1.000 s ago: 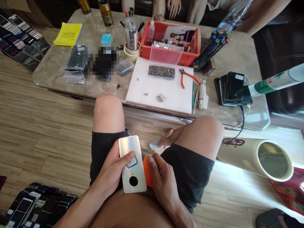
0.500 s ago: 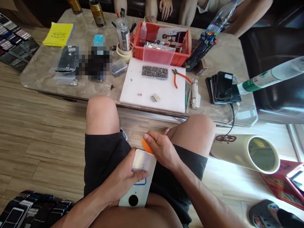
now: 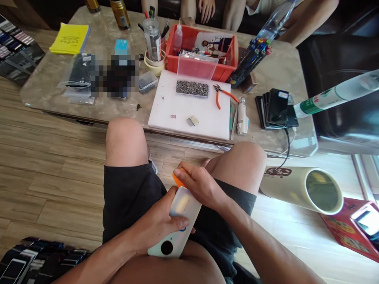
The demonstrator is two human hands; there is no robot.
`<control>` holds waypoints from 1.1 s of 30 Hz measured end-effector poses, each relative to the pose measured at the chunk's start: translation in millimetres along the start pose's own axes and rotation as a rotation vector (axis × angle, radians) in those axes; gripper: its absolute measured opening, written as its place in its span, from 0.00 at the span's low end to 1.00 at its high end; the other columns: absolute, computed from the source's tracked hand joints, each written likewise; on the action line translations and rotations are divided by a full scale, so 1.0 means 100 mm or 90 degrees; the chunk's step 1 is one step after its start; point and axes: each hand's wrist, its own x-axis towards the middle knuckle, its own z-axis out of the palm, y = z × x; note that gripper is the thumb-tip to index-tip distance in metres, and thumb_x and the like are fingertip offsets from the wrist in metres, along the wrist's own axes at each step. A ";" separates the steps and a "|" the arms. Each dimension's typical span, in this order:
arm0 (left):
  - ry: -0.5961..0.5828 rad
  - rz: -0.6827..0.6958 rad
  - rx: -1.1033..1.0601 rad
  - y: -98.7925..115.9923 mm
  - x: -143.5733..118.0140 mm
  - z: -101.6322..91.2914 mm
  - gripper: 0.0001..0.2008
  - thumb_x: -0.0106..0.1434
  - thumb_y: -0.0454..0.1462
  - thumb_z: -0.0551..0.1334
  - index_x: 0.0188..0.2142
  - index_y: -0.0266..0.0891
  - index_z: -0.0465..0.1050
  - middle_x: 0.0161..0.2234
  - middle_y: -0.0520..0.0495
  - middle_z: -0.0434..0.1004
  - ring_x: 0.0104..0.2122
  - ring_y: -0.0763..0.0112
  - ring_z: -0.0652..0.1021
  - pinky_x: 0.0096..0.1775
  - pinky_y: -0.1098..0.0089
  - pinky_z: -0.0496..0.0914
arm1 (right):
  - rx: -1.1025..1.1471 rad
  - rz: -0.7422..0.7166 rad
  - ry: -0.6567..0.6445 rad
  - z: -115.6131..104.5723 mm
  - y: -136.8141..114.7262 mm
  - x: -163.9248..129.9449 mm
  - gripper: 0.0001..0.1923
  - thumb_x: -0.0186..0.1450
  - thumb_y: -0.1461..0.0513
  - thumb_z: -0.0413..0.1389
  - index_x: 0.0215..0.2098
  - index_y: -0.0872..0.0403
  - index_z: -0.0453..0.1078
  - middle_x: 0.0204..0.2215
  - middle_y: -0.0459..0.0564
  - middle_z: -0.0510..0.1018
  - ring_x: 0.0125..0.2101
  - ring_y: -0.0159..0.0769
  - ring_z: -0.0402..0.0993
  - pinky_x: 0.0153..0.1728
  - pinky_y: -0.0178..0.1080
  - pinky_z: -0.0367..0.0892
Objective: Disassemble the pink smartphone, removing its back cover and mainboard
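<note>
phone [image 3: 177,225] | left hand [image 3: 158,225] grips | right hand [image 3: 199,185] presses orange pick [image 3: 177,179] | table [image 3: 281,67] beyond knees

Both forearms reach in over the lap between the bare knees. The left hand [image 3: 156,225] curls in a closed grip, thumb on top; the right hand [image 3: 201,187] pinches just ahead.

The white phone [image 3: 180,221] was turned in the left hand [image 3: 158,225] from upright to tilted, its top end swung rightward and its camera end brought lower on the lap. The right hand [image 3: 201,187] with the orange pick [image 3: 177,180] was shifted from the phone's right side edge up to its top end
</note>
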 end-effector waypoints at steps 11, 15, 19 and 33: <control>0.304 0.128 -0.001 0.18 -0.17 -0.53 0.21 0.54 0.47 0.77 0.41 0.41 0.76 0.33 0.48 0.81 0.31 0.64 0.79 0.31 0.68 0.76 | 0.127 0.119 0.137 -0.33 0.28 -0.34 0.20 0.72 0.45 0.54 0.35 0.52 0.68 0.27 0.46 0.75 0.28 0.36 0.68 0.28 0.36 0.64; 0.458 0.297 -0.026 0.49 -0.07 -0.54 0.23 0.53 0.49 0.77 0.43 0.42 0.76 0.35 0.51 0.80 0.32 0.68 0.78 0.30 0.72 0.76 | 0.171 0.086 0.169 -0.03 0.13 -0.40 0.20 0.74 0.46 0.51 0.36 0.52 0.68 0.29 0.46 0.76 0.28 0.35 0.69 0.31 0.37 0.66; 0.551 0.410 -0.032 0.56 0.11 -0.54 0.21 0.54 0.52 0.76 0.37 0.40 0.78 0.29 0.54 0.73 0.27 0.75 0.70 0.26 0.77 0.68 | 0.230 0.043 0.209 0.23 -0.03 -0.39 0.18 0.74 0.48 0.52 0.36 0.52 0.70 0.33 0.48 0.78 0.31 0.35 0.72 0.33 0.36 0.67; 0.695 0.511 0.149 0.58 0.34 -0.65 0.17 0.62 0.52 0.70 0.36 0.40 0.81 0.25 0.55 0.72 0.25 0.73 0.67 0.27 0.73 0.61 | 0.269 0.048 0.260 0.64 -0.20 -0.12 0.22 0.74 0.47 0.52 0.29 0.52 0.65 0.24 0.43 0.70 0.26 0.32 0.63 0.28 0.35 0.59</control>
